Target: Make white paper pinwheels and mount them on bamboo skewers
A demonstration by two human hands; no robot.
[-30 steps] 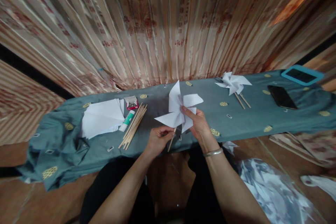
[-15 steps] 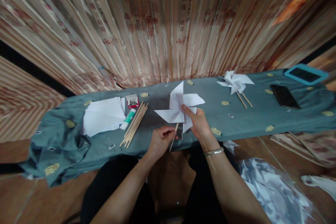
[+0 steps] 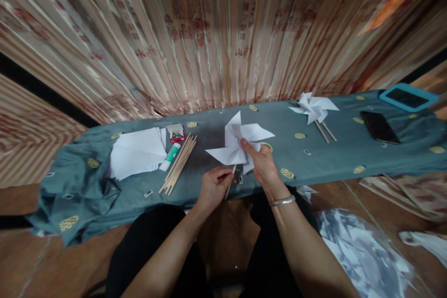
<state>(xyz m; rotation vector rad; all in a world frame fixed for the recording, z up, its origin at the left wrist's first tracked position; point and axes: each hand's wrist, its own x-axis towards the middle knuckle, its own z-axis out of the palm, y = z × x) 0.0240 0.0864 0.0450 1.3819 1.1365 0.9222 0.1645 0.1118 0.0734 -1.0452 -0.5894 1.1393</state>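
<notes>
Here, going left to right along the bench under its grey-green cloth (image 3: 331, 158), a loose stack of white paper sheets (image 3: 138, 152) lies at about nine o'clock from the hands. Just beside it, toward three o'clock, sit a small red-and-white box (image 3: 176, 134) and a green-and-white glue tube (image 3: 170, 157), the tube touching the paper's edge. Next comes a bundle of wooden sticks (image 3: 178, 165), lying slanted, its far ends near the box.

The left hand (image 3: 213, 187) is closed, thumb and fingers pinching a wooden stick (image 3: 230, 181) that slants up toward one o'clock and runs in behind the paper. That stick belongs to the white paper pinwheel (image 3: 237, 145), which is held up over the near edge of the bench, at about twelve o'clock from the hands. The right hand (image 3: 261, 163), with a metal bangle (image 3: 282, 202) on its wrist, is pressed together on the pinwheel: the thumb lies on the middle of the front while the fingers go behind the blades. Whether the stick is already fixed to the paper is hard to tell, since the blades hide it.

Further toward two o'clock, well apart from the hands, a finished pinwheel (image 3: 314, 107) lies flat with two stick ends showing. Beyond it rest a dark phone (image 3: 379, 126) and, at the far end, a tablet in a blue case (image 3: 407, 97)
</notes>
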